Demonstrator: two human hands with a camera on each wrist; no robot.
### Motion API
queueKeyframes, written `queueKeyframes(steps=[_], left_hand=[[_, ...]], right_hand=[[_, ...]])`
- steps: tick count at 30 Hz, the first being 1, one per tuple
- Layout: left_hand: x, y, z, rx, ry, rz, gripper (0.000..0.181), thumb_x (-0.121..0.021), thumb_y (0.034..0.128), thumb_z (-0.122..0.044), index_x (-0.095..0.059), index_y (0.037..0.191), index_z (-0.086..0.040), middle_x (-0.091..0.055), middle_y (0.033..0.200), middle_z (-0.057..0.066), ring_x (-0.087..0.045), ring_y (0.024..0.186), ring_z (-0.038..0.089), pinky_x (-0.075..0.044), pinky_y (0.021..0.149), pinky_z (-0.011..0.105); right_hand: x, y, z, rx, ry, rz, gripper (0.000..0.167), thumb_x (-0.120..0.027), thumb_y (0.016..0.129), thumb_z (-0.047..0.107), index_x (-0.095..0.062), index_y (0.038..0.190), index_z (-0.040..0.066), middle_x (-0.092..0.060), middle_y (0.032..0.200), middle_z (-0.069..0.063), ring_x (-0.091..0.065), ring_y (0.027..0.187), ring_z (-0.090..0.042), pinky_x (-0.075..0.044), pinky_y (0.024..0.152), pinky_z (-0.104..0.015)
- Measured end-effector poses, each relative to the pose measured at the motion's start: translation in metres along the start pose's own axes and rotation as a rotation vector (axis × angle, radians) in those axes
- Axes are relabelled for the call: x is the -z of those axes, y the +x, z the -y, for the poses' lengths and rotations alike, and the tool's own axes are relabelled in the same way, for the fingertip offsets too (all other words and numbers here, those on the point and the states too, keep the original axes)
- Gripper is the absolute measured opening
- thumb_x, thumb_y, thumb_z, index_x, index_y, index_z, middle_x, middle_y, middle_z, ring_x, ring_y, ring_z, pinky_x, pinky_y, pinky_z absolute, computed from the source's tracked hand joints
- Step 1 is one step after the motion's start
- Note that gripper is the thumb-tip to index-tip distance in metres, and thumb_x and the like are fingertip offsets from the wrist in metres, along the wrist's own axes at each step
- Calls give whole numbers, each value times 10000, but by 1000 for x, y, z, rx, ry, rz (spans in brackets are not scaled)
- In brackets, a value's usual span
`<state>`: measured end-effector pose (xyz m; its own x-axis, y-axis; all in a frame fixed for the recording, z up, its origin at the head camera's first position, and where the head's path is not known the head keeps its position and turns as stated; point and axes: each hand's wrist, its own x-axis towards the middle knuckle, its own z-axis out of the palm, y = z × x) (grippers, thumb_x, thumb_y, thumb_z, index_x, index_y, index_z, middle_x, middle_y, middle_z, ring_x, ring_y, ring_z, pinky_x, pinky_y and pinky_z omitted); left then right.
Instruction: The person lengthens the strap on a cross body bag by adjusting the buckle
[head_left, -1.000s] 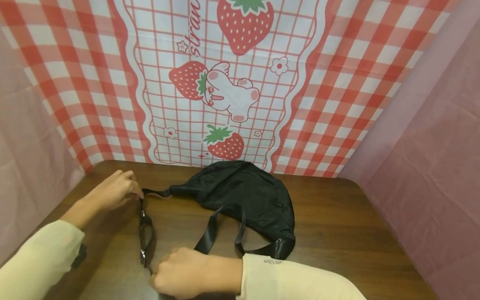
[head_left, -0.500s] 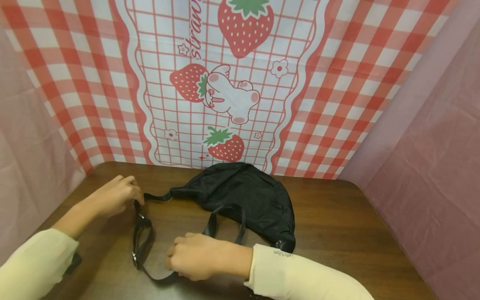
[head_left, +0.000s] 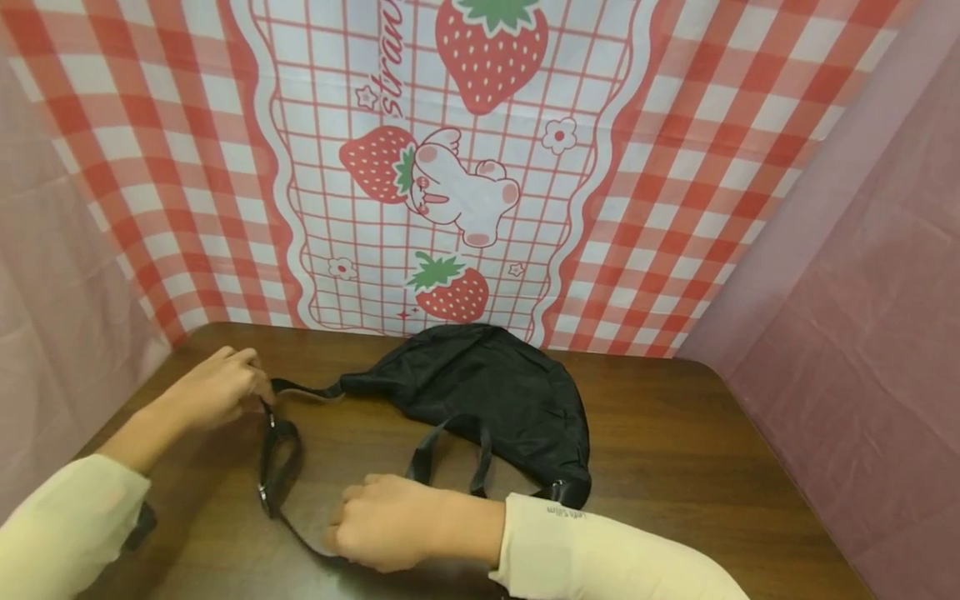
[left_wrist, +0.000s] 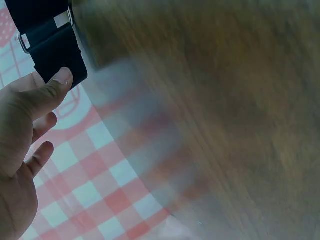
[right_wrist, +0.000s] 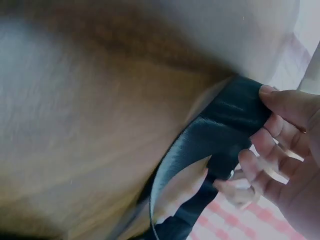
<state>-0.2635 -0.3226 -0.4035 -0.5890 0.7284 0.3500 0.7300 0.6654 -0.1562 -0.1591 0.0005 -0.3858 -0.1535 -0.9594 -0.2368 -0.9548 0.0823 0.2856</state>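
A black waist bag (head_left: pixel 480 383) lies on the brown table, with its strap spread out to the left and front. My left hand (head_left: pixel 217 392), at the table's left, pinches the strap (left_wrist: pixel 57 55) between thumb and fingers, beside a metal buckle (left_wrist: pixel 24 44). A metal slider (head_left: pixel 263 496) sits on the strap between my hands. My right hand (head_left: pixel 397 521), in front of the bag, grips another stretch of strap (right_wrist: pixel 220 125), its thumb on top. Its fingertips are hidden in the head view. A loop of strap (head_left: pixel 483 458) rises between right hand and bag.
The wooden table (head_left: pixel 660 433) extends to the right of the bag. Behind it hangs a red-and-white checked cloth (head_left: pixel 675 167) with strawberries, touching the table's back edge. Pink cloths (head_left: pixel 862 333) enclose both sides.
My right hand has moved right and slightly away from me, gripping the strap. My left hand has shifted a little left. The strap between them now runs straighter than half a second ago.
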Motion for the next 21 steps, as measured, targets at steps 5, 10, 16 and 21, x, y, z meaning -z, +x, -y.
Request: queueKeyframes(steps=[5,10,16,21], left_hand=[[2,-2,4,43,19,22,277,-888,663,-26,-788,810,-238,-719,838,-131,-546,858,187,-403,720,402],[6,1,-3,25,16,47,358,-849,624,53,-790,838,-227,-729,869,-124,-546,862,186,-402,727,396],[17,12,-15,16,16,50,449,-825,567,106,-788,862,-230,-727,887,-125,-539,862,172,-389,723,378],[21,28,-33,39,-30,75,299,-814,715,14,-794,929,-194,-729,939,-97,-534,870,168,-396,732,382]], right_hand=[[2,1,4,28,32,4,200,-647,1018,385,-676,1206,323,-659,1154,201,-578,1002,8,-465,806,-143],[7,-10,-10,-18,66,-30,283,-664,1011,359,-664,1285,284,-640,1178,165,-565,1009,-12,-446,775,-155],[3,-40,-39,-91,116,-126,252,-676,1010,323,-692,1236,213,-659,1130,100,-568,950,-64,-443,732,-191],[-10,-72,-66,-200,204,-199,288,-713,990,290,-705,1247,163,-691,1141,43,-609,969,-116,-502,792,-241]])
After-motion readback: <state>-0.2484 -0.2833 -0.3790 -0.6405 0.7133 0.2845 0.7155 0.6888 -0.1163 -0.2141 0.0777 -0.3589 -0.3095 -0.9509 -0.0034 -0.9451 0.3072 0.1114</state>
